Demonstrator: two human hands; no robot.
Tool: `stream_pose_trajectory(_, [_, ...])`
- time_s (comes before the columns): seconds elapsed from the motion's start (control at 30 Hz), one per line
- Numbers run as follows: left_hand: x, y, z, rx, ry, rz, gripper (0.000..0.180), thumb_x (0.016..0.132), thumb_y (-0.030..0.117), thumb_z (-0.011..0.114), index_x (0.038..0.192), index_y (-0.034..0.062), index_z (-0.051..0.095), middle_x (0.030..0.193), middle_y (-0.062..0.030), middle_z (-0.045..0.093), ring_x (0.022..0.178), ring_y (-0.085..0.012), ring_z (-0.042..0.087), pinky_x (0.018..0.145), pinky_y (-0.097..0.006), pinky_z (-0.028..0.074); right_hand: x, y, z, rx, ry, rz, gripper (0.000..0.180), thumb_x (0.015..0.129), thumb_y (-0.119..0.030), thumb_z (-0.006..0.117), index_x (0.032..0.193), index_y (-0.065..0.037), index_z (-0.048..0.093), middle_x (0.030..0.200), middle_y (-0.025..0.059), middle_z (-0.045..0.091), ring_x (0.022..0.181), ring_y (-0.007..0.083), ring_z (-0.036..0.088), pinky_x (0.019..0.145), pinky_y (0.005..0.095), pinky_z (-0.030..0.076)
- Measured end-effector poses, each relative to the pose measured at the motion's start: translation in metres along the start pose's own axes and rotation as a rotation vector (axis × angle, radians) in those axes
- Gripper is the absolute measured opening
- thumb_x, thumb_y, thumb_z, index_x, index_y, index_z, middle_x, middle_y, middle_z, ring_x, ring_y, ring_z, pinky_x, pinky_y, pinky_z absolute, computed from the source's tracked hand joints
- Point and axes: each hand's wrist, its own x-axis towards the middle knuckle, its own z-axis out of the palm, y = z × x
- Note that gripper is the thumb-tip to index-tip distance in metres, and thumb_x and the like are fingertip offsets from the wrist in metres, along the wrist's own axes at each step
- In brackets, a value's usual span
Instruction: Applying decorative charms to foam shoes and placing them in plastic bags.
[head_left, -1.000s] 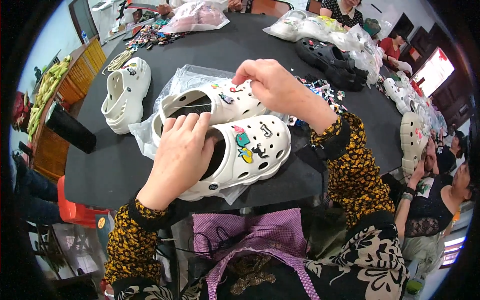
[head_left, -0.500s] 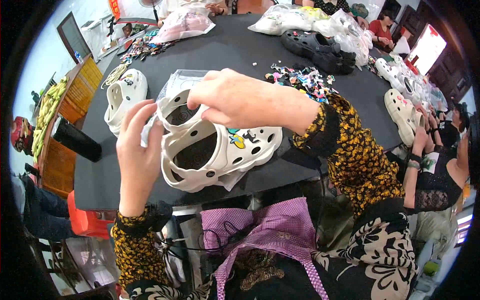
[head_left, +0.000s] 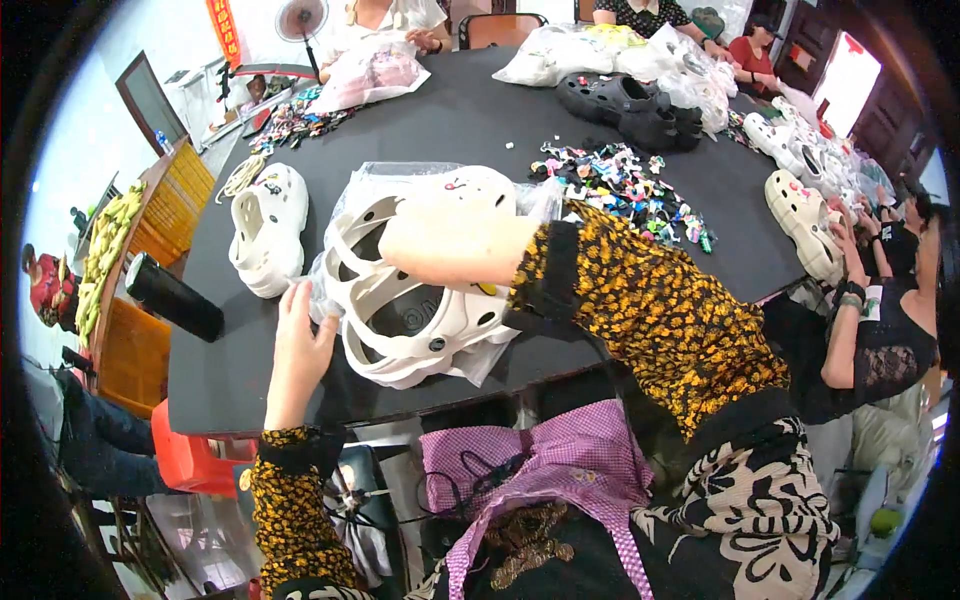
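Two white clogs lie side by side on a clear plastic bag [head_left: 400, 172]. The near clog [head_left: 398, 372] carries a few charms and has its opening toward the left. My right hand [head_left: 430, 240] reaches into the far clog [head_left: 485, 180]; its fingers are hidden from view. At the clogs' left end, my left hand [head_left: 302, 345] pinches the bag's plastic edge between thumb and fingers. Another white clog [head_left: 268, 235] with charms stands just left of the bag.
Loose colourful charms [head_left: 625, 190] are heaped right of the bag, with black clogs [head_left: 630, 108] beyond. Filled plastic bags [head_left: 375, 75] line the table's far side. A dark cylinder [head_left: 172, 297] stands at the left. Other people work around the table; one handles a cream clog [head_left: 800, 225].
My right hand has moved from above the far clog's strap into that clog. My left hand has lowered onto the plastic edge. The whole view has shifted slightly.
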Motion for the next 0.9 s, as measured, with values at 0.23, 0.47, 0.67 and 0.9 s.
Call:
stream_pose_trajectory(0.23, [0.006,-0.014,0.011,0.129,-0.078,0.049,0.057,0.080,0.012,0.066,0.131,-0.0026,0.045,0.136,-0.0308,0.042,0.123,-0.0442,0.045,0.102,-0.046,0.039,-0.025,0.022,-0.030,-0.142,0.111,-0.017,0.014,0.073,-0.010,0.063,0.084,-0.001,0.063,0.079,0.0180,0.065,0.079,0.0337,0.067,0.070,0.0414,0.053])
stream_pose_trajectory(0.47, [0.005,0.021,0.001,0.238,0.048,0.061,0.057,0.082,0.012,0.065,0.133,-0.0019,0.044,0.141,-0.0307,0.036,0.125,-0.0446,0.043,0.103,-0.047,0.038,-0.044,0.029,-0.037,-0.273,0.198,0.017,0.012,0.072,-0.009,0.063,0.082,-0.003,0.063,0.074,0.0146,0.065,0.076,0.0318,0.066,0.071,0.0393,0.053])
stream_pose_trajectory(0.67, [0.013,0.026,0.000,0.204,0.029,0.061,0.066,0.082,0.022,0.068,0.137,-0.0023,0.040,0.142,-0.0314,0.034,0.127,-0.0446,0.041,0.104,-0.046,0.037,-0.066,0.040,-0.029,-0.303,0.235,-0.064,0.011,0.076,-0.011,0.055,0.078,-0.004,0.064,0.076,0.0123,0.066,0.079,0.0274,0.066,0.070,0.0368,0.053])
stream_pose_trajectory(0.9, [0.025,0.036,0.016,0.345,-0.219,-0.027,0.089,0.074,0.034,0.076,0.134,-0.0131,0.032,0.123,-0.0315,0.052,0.108,-0.0446,0.055,0.089,-0.047,0.046,-0.106,0.057,-0.032,-0.351,0.229,-0.042,0.008,0.075,-0.010,0.057,0.076,-0.005,0.064,0.074,0.0105,0.064,0.079,0.0254,0.063,0.072,0.0364,0.050])
